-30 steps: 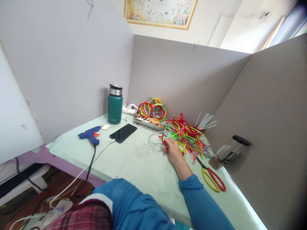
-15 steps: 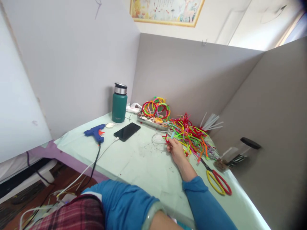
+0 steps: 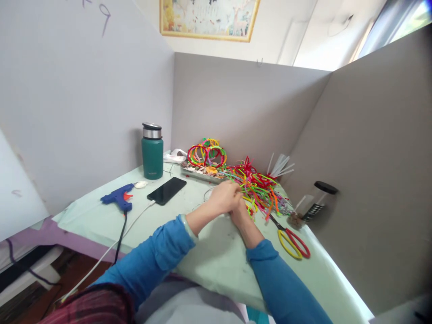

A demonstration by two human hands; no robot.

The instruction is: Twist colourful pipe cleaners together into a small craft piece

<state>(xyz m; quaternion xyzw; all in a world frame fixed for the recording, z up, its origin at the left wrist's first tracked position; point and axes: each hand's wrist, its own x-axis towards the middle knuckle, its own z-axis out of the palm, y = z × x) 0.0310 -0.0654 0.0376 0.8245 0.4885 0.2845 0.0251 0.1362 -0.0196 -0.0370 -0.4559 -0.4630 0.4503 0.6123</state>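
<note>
My left hand [image 3: 223, 198] reaches over the table and meets my right hand [image 3: 239, 212], both with fingers bent and closed. The left hand covers most of the right fingers, so what lies between them is hidden. A pile of colourful pipe cleaners [image 3: 259, 183], mostly red, green, yellow and orange, lies just beyond the hands. Behind the left hand, part of a thin wire loop [image 3: 206, 192] shows on the table. Scissors [image 3: 293, 242] with one yellow and one red handle lie to the right of my right wrist.
Pipe-cleaner rings [image 3: 206, 155] stand on a metal tray [image 3: 201, 176] with small pieces. Leftward are a green bottle [image 3: 152, 155], a phone [image 3: 167, 191] on a white cable and a blue glue gun [image 3: 119, 196]. A black-lidded clear jar [image 3: 319, 202] and clear sticks [image 3: 281, 165] are at right.
My left hand has come up from the table's near edge to join my right hand. The red piece seen in my right fingers is now hidden. The view has swung right.
</note>
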